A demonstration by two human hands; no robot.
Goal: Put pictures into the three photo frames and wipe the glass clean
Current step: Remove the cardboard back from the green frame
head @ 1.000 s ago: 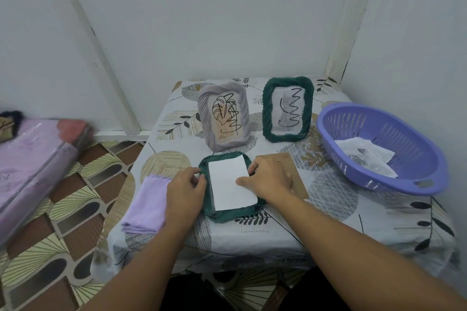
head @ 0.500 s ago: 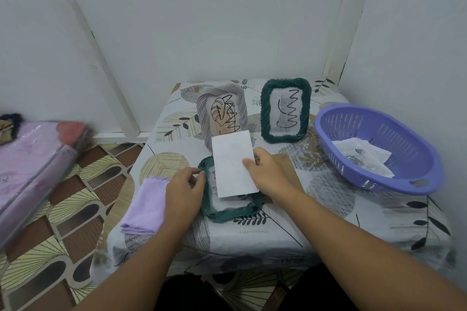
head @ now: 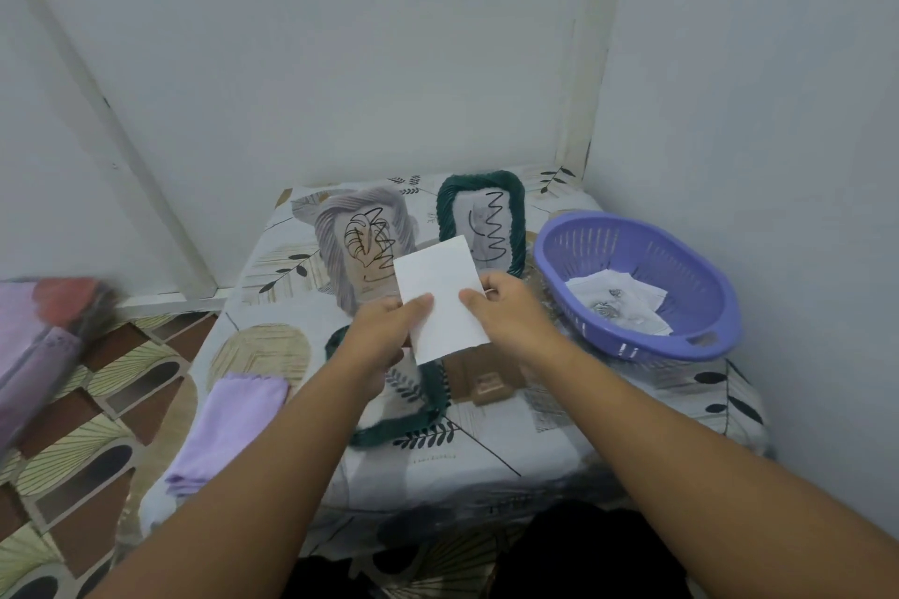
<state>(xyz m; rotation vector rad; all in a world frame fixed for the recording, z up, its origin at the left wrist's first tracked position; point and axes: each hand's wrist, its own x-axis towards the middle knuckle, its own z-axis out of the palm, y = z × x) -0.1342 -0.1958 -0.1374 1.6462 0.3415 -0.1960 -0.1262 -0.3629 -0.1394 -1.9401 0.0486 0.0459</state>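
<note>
I hold a white picture sheet [head: 440,294] up above the table, blank side toward me. My left hand [head: 384,331] pinches its left edge and my right hand [head: 506,311] pinches its right edge. Below it a dark green frame [head: 428,404] lies flat on the table, mostly hidden by my left arm. A brown backing board [head: 486,379] lies beside that frame on the right. Two frames stand upright at the back with line drawings in them: a grey one [head: 360,243] and a green one [head: 486,219].
A folded lilac cloth [head: 228,423] lies near the table's front left corner. A purple basket [head: 637,282] holding white sheets sits at the right, close to the wall. The small table has a patterned tablecloth [head: 486,462]. A pink bundle [head: 39,345] lies on the floor at left.
The white sheet has been lifted off the flat green frame and raised. My left hand left the frame's edge and took hold of the sheet too.
</note>
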